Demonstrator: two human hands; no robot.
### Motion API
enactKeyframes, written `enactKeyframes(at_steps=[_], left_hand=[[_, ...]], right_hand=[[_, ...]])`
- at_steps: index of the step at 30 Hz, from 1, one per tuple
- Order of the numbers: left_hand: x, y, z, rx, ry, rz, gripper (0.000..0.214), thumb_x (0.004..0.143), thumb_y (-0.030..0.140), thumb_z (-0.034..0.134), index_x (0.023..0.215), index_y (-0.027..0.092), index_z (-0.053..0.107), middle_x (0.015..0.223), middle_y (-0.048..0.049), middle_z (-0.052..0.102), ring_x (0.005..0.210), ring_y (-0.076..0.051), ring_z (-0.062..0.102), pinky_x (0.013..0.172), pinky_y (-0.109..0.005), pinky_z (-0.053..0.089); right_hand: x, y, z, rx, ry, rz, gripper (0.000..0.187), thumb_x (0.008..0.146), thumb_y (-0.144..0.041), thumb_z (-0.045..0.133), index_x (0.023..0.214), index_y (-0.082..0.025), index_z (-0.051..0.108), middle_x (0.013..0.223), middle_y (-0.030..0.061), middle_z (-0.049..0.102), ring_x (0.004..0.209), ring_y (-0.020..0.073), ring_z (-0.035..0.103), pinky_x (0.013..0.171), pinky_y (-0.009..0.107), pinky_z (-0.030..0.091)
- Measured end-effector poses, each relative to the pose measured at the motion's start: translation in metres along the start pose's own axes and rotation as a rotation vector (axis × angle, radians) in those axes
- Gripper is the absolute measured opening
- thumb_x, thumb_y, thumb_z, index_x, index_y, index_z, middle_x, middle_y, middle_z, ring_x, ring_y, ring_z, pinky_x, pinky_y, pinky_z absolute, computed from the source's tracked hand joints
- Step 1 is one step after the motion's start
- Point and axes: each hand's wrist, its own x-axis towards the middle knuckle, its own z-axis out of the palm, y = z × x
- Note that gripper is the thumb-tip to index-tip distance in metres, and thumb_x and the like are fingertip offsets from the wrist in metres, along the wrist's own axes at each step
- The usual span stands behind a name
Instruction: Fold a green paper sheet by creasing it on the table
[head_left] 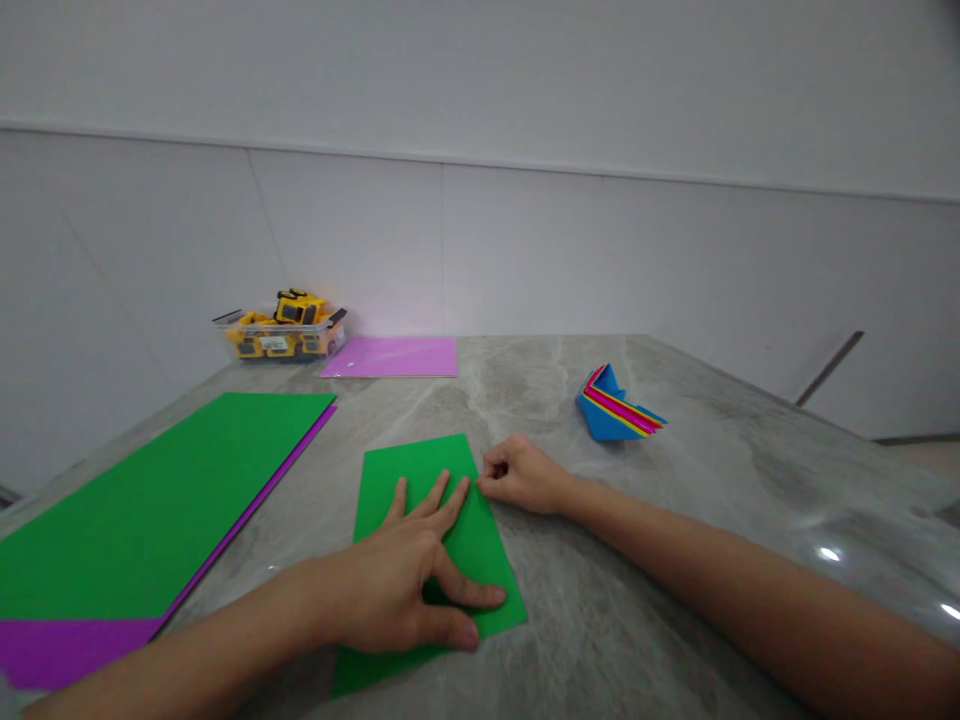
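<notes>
A rectangular sheet of green paper (390, 462) lies on the table in front of me, its near left corner pointing towards me. My left hand (409, 580) rests flat on it with the fingers spread, pressing it to the tabletop. At the paper's right edge is my right hand (521, 475), its fingers curled and the thumb and forefinger pinched together on that edge. Whether the sheet is folded double cannot be made out.
Larger green sheets (187, 480) over purple paper (82, 645) lie at the left. A pink sheet (401, 356) and a clear box (281, 340) of yellow toy vehicles (300, 308) stand by the wall. A blue folded-paper piece with coloured stripes (611, 412) sits on the marbled table (712, 560).
</notes>
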Motion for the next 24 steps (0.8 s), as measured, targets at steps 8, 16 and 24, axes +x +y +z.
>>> enactKeyframes(at_steps=[8, 16, 24], left_hand=[[0.001, -0.002, 0.001, -0.017, 0.021, 0.020, 0.040, 0.083, 0.055, 0.064, 0.123, 0.051, 0.059, 0.160, -0.0022, -0.009, 0.141, -0.043, -0.019, 0.100, -0.076, -0.014], [0.000, -0.004, 0.002, -0.028, 0.029, 0.057, 0.043, 0.083, 0.060, 0.060, 0.125, 0.050, 0.058, 0.162, -0.0027, -0.003, 0.141, -0.042, -0.020, 0.099, -0.077, -0.015], [0.001, -0.005, 0.002, -0.038, 0.042, 0.041, 0.046, 0.081, 0.066, 0.058, 0.123, 0.049, 0.060, 0.161, -0.0056, -0.007, 0.140, -0.044, -0.019, 0.099, -0.076, -0.015]], right_hand=[[0.038, 0.014, -0.002, -0.076, 0.043, 0.019, 0.017, 0.069, -0.013, 0.060, 0.053, -0.013, 0.053, 0.048, -0.0061, 0.043, 0.050, 0.0072, 0.039, 0.050, 0.020, 0.027], [0.067, 0.023, -0.003, -0.158, 0.090, 0.045, 0.016, 0.071, -0.014, 0.060, 0.056, -0.013, 0.058, 0.050, -0.0042, 0.048, 0.054, 0.0090, 0.045, 0.054, 0.021, 0.029], [0.059, 0.019, 0.003, -0.214, 0.167, 0.017, 0.016, 0.075, -0.014, 0.057, 0.059, -0.014, 0.057, 0.054, -0.0030, 0.049, 0.056, 0.0099, 0.043, 0.057, 0.024, 0.028]])
